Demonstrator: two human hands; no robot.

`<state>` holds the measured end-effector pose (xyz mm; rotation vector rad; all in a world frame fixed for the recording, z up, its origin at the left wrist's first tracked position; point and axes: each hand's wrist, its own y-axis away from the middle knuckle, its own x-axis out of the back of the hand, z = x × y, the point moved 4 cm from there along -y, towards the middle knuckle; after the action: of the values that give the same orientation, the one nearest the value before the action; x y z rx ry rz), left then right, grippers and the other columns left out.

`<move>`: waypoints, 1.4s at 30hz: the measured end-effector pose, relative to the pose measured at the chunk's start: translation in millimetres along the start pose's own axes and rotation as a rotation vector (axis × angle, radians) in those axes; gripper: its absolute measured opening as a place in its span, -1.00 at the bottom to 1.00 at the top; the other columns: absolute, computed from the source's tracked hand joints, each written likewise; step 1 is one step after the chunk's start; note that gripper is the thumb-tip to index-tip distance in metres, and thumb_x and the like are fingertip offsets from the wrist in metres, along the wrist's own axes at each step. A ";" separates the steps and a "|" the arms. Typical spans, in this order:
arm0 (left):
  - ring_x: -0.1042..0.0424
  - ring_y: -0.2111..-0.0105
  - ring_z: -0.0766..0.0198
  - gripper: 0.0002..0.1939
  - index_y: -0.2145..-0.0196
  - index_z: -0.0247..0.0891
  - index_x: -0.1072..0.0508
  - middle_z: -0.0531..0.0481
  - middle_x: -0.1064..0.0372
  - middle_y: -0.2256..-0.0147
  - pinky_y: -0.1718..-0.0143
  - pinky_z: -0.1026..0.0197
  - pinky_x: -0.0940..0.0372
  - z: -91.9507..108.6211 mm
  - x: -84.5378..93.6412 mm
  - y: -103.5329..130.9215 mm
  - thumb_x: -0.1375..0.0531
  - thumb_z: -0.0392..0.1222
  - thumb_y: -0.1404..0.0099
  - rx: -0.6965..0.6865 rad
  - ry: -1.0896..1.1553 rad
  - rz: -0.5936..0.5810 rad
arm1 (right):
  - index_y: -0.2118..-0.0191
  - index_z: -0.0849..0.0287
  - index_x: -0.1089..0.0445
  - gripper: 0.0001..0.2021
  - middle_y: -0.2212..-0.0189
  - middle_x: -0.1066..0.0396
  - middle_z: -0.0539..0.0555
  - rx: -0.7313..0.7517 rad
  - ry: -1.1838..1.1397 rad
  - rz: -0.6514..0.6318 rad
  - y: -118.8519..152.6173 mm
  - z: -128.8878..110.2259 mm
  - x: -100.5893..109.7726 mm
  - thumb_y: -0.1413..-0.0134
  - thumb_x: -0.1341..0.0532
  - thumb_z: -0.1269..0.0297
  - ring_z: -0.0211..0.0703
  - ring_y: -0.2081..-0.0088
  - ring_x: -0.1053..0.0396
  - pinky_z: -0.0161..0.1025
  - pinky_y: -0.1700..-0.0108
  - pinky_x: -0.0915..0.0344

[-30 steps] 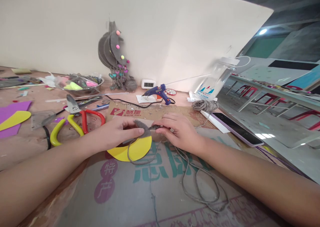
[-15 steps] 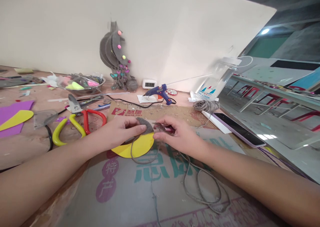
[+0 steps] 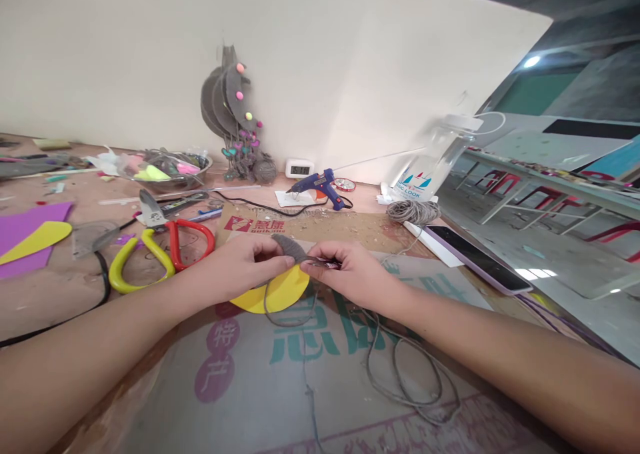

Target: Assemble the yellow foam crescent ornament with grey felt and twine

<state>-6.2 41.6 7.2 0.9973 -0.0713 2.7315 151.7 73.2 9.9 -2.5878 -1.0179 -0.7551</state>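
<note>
My left hand pinches a curved grey piece wrapped in yarn between thumb and fingers. My right hand is closed at the piece's right end, its thumb and fingertips close together on a thin grey end. A small dark reddish object shows partly between its fingers, too hidden to name. Under the grey piece lies a yellow sheet shape. A loop of grey yarn hangs over it, and more loose yarn lies coiled near my right forearm.
Yellow-handled pliers and red-handled ones lie left. Behind are a bowl of bits, a blue glue gun, a clock and a hanging ornament. On the right are a yarn ball, phone and bottle.
My right hand has moved slightly left, up against the grey piece, and its fingers cover more of the dark reddish object. Less of the yellow shape shows at its left.
</note>
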 end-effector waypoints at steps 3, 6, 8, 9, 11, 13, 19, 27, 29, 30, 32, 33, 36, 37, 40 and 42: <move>-0.03 0.63 0.44 -0.72 0.55 -0.26 -0.26 0.15 -0.02 0.62 0.66 0.36 0.07 -5.1 -1.0 0.2 -0.07 -0.02 -0.19 0.021 0.132 -0.052 | 0.42 0.23 -0.35 -0.76 0.58 -0.15 -0.09 -0.004 -0.008 0.000 0.3 1.0 1.2 -0.06 -0.14 0.13 -0.39 0.54 -0.06 -0.41 0.52 -0.03; -0.10 0.62 0.44 -0.73 0.47 -0.26 -0.32 0.11 -0.17 0.57 0.65 0.36 0.01 -8.1 -0.1 1.0 -0.07 0.00 -0.20 0.046 0.293 -0.038 | 0.43 0.23 -0.34 -0.75 0.58 -0.15 -0.09 0.011 -0.002 0.005 0.6 0.5 2.3 -0.07 -0.13 0.12 -0.39 0.54 -0.06 -0.41 0.52 -0.04; -0.12 0.62 0.43 -0.68 0.45 -0.26 -0.34 0.08 -0.21 0.55 0.65 0.36 -0.02 -7.7 1.2 1.6 -0.07 0.06 -0.19 0.046 0.352 -0.008 | 0.43 0.23 -0.34 -0.76 0.57 -0.16 -0.08 0.022 0.005 0.000 0.5 -0.2 2.1 -0.07 -0.14 0.14 -0.39 0.53 -0.08 -0.41 0.51 -0.06; -0.13 0.62 0.42 -0.67 0.45 -0.26 -0.34 0.08 -0.22 0.56 0.65 0.36 -0.03 -6.9 1.8 1.8 -0.07 0.09 -0.19 0.043 0.361 0.005 | 0.42 0.23 -0.34 -0.76 0.56 -0.17 -0.08 0.026 0.012 -0.003 0.3 -0.4 1.8 -0.07 -0.14 0.14 -0.38 0.53 -0.09 -0.41 0.50 -0.08; -0.13 0.63 0.42 -0.66 0.45 -0.26 -0.35 0.08 -0.21 0.58 0.65 0.36 -0.04 -5.1 2.9 1.9 -0.08 0.09 -0.19 0.035 0.356 0.023 | 0.41 0.23 -0.34 -0.77 0.55 -0.20 -0.07 0.033 0.035 -0.012 0.0 -0.1 0.9 -0.07 -0.14 0.14 -0.36 0.51 -0.13 -0.40 0.48 -0.10; -0.12 0.64 0.43 -0.67 0.46 -0.27 -0.36 0.09 -0.20 0.60 0.66 0.36 -0.04 -4.1 3.3 1.9 -0.09 0.08 -0.19 0.041 0.346 0.030 | 0.40 0.22 -0.34 -0.76 0.54 -0.23 -0.06 0.042 0.068 -0.017 0.0 0.9 0.3 -0.09 -0.13 0.13 -0.35 0.50 -0.16 -0.39 0.48 -0.12; -0.07 0.68 0.46 -0.69 0.49 -0.27 -0.32 0.13 -0.15 0.63 0.68 0.37 0.03 -3.4 1.1 1.3 -0.09 0.05 -0.19 0.049 0.380 -0.005 | 0.09 0.21 -0.27 -0.72 0.26 -0.38 0.09 0.282 0.276 0.123 7.2 -5.5 9.2 -0.17 -0.05 0.14 -0.21 0.27 -0.33 -0.28 0.26 -0.27; -0.07 0.66 0.46 -0.65 0.48 -0.27 -0.34 0.13 -0.17 0.61 0.67 0.36 0.06 -7.1 0.9 0.7 -0.10 0.10 -0.16 0.057 0.349 -0.013 | 0.13 0.24 -0.30 -0.73 0.34 -0.40 0.14 0.544 0.796 0.212 13.6 -15.1 14.5 -0.20 -0.03 0.17 -0.13 0.32 -0.30 -0.21 0.31 -0.19; -0.06 0.66 0.46 -0.66 0.49 -0.26 -0.34 0.13 -0.16 0.62 0.67 0.36 0.07 -6.2 1.0 1.2 -0.10 0.09 -0.16 0.049 0.353 -0.010 | 0.15 0.24 -0.31 -0.74 0.35 -0.40 0.13 0.541 0.843 0.206 12.6 -14.7 14.1 -0.21 -0.02 0.18 -0.14 0.34 -0.29 -0.23 0.33 -0.17; -0.06 0.67 0.46 -0.67 0.50 -0.26 -0.34 0.14 -0.15 0.63 0.68 0.36 0.07 -5.5 1.0 1.5 -0.10 0.09 -0.17 0.042 0.350 -0.008 | 0.16 0.24 -0.31 -0.74 0.35 -0.40 0.13 0.541 0.852 0.209 12.3 -14.7 14.0 -0.21 -0.02 0.18 -0.14 0.34 -0.29 -0.24 0.33 -0.16; -0.06 0.66 0.46 -0.67 0.49 -0.26 -0.34 0.13 -0.16 0.61 0.67 0.37 0.07 -4.5 1.1 1.9 -0.09 0.08 -0.18 0.030 0.336 -0.005 | 0.18 0.24 -0.32 -0.74 0.36 -0.40 0.12 0.547 0.857 0.211 12.3 -14.9 13.3 -0.22 -0.01 0.18 -0.15 0.34 -0.29 -0.24 0.33 -0.15; -0.07 0.65 0.46 -0.67 0.49 -0.26 -0.34 0.12 -0.18 0.60 0.67 0.37 0.06 -4.4 1.2 1.9 -0.08 0.08 -0.19 0.029 0.324 -0.003 | 0.18 0.23 -0.32 -0.75 0.36 -0.40 0.12 0.549 0.857 0.206 12.4 -15.0 12.7 -0.22 -0.01 0.18 -0.15 0.34 -0.29 -0.24 0.32 -0.15; -0.10 0.63 0.45 -0.64 0.46 -0.28 -0.37 0.09 -0.22 0.55 0.66 0.38 0.04 -5.6 1.5 1.5 -0.08 0.10 -0.18 0.037 0.283 0.003 | 0.17 0.22 -0.31 -0.74 0.36 -0.39 0.11 0.550 0.859 0.181 12.7 -15.3 10.7 -0.22 -0.01 0.17 -0.16 0.34 -0.28 -0.24 0.31 -0.15; -0.11 0.62 0.44 -0.63 0.44 -0.28 -0.38 0.08 -0.24 0.54 0.65 0.38 0.03 -6.0 1.6 1.3 -0.08 0.11 -0.18 0.037 0.276 0.005 | 0.17 0.22 -0.31 -0.74 0.36 -0.39 0.11 0.548 0.862 0.174 12.7 -15.5 10.2 -0.22 0.00 0.17 -0.16 0.34 -0.28 -0.24 0.31 -0.14; -0.15 0.60 0.43 -0.62 0.43 -0.29 -0.39 0.06 -0.27 0.52 0.63 0.37 0.00 -5.8 1.6 1.0 -0.08 0.11 -0.18 0.029 0.276 0.002 | 0.17 0.23 -0.31 -0.74 0.37 -0.39 0.10 0.557 0.875 0.164 12.5 -16.5 9.2 -0.22 0.00 0.17 -0.17 0.35 -0.28 -0.25 0.31 -0.13; -0.16 0.59 0.43 -0.63 0.42 -0.29 -0.40 0.07 -0.28 0.51 0.62 0.37 -0.02 -5.5 1.4 1.1 -0.08 0.11 -0.18 0.027 0.281 -0.001 | 0.18 0.23 -0.31 -0.74 0.38 -0.38 0.10 0.566 0.886 0.160 12.2 -17.2 8.8 -0.23 0.00 0.17 -0.17 0.35 -0.27 -0.26 0.31 -0.12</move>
<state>-11.0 41.6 3.9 0.6095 0.0146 2.8479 159.2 62.2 28.5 -1.5571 -0.5976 -1.1883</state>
